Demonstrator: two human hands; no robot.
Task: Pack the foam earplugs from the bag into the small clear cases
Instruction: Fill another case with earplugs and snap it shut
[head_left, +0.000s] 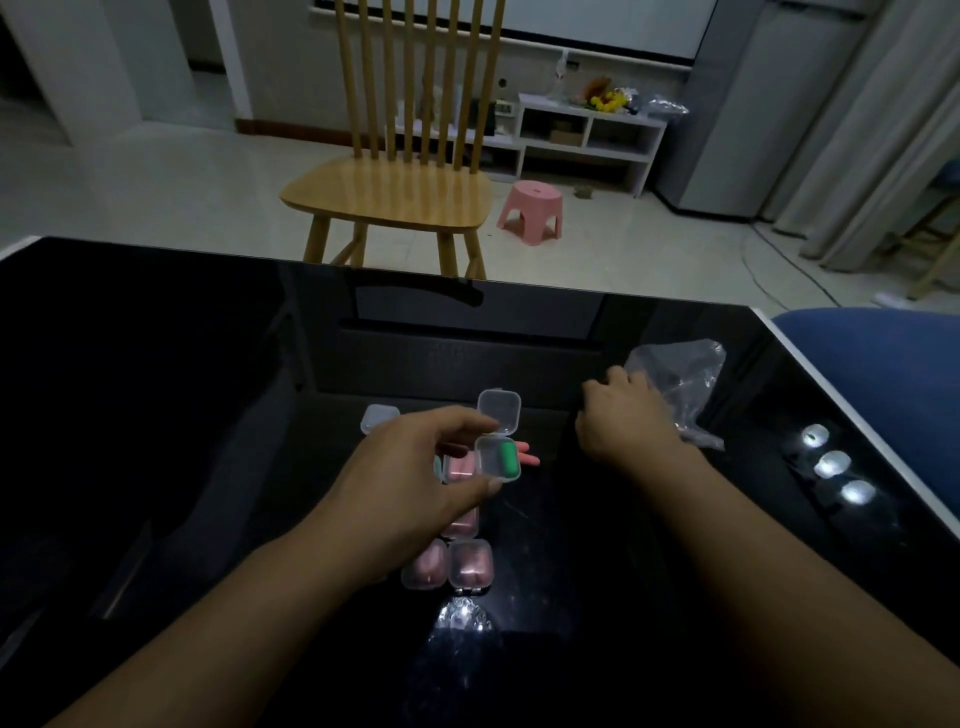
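My left hand pinches a small clear case with its lid swung up; one green earplug lies inside. Loose pink earplugs lie on the black table just right of that case. Below my left hand sit several shut cases holding pink earplugs. Another clear case stands behind my left hand. My right hand reaches with curled fingers at the crumpled clear bag; whether it holds anything is hidden.
The glossy black table ends at a white edge on the right, beside a blue seat. A wooden chair stands behind the far edge, with a pink stool beyond it. Ceiling-light reflections shine on the table at the right.
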